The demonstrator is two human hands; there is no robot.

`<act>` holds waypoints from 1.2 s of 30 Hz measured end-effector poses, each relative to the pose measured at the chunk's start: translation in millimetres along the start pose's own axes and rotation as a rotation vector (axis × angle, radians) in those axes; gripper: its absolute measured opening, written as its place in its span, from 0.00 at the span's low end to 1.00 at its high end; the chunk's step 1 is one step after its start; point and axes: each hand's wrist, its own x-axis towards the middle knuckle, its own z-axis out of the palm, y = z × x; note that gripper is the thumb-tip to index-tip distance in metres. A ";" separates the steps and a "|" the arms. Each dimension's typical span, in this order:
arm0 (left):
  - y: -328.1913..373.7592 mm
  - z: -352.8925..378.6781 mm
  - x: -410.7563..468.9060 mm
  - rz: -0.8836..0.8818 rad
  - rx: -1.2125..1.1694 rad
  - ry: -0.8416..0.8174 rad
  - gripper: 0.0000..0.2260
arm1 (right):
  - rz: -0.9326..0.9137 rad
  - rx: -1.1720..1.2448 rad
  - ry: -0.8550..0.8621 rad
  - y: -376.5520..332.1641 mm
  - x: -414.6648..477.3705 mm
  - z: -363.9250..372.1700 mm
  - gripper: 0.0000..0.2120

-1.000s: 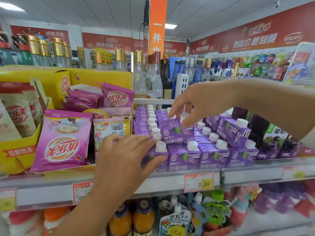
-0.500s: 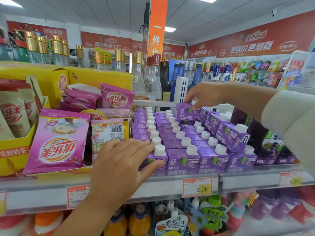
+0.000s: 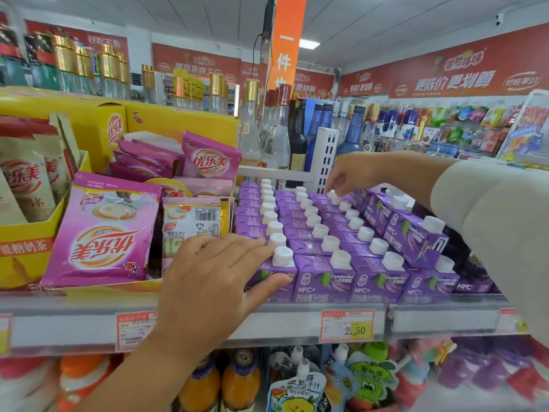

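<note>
Right hand [image 3: 353, 173] curls its fingertips down in a narrow pinch on the white cap [image 3: 335, 199] of the rear carton [image 3: 322, 201], the last purple juice box at the far end of the third row on a shop shelf [image 3: 282, 319]. The left hand [image 3: 208, 281] lies flat and spread on the front-left carton [image 3: 282, 270], fingers across its top beside the cap and thumb against its printed face, holding nothing up.

The block of cartons runs in rows from the shelf's front lip toward the back, and that front-to-back line is the axis that matters here. The rear carton sits upright at the deep end of its row, directly under the right hand and touching the carton in front of it. The left hand is at the opposite, near end, well apart and two rows over, so the right hand is plainly the nearer one and likely the one to finish seating the box. The left hand's part looks like bracing the front rank so nothing slides off the lip.

Just right of the third row, more cartons [image 3: 416, 236] lie tilted on top of the others. Pink milk-tea sachets [image 3: 104, 230] fill the tray to the left, glass bottles [image 3: 276, 138] stand behind, and a yellow price tag [image 3: 347, 325] hangs below.
</note>
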 end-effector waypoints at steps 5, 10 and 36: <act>-0.3 0.5 0.1 -0.003 -0.007 -0.007 0.19 | -0.014 -0.119 -0.030 1.6 17.5 10.9 0.15; -0.1 1.2 0.6 -0.013 -0.013 -0.019 0.19 | 0.003 -0.150 -0.055 1.6 28.1 14.3 0.15; 61.4 -41.5 -50.8 -0.805 -1.375 -0.438 0.25 | -0.140 1.007 0.483 -125.0 -194.5 123.7 0.07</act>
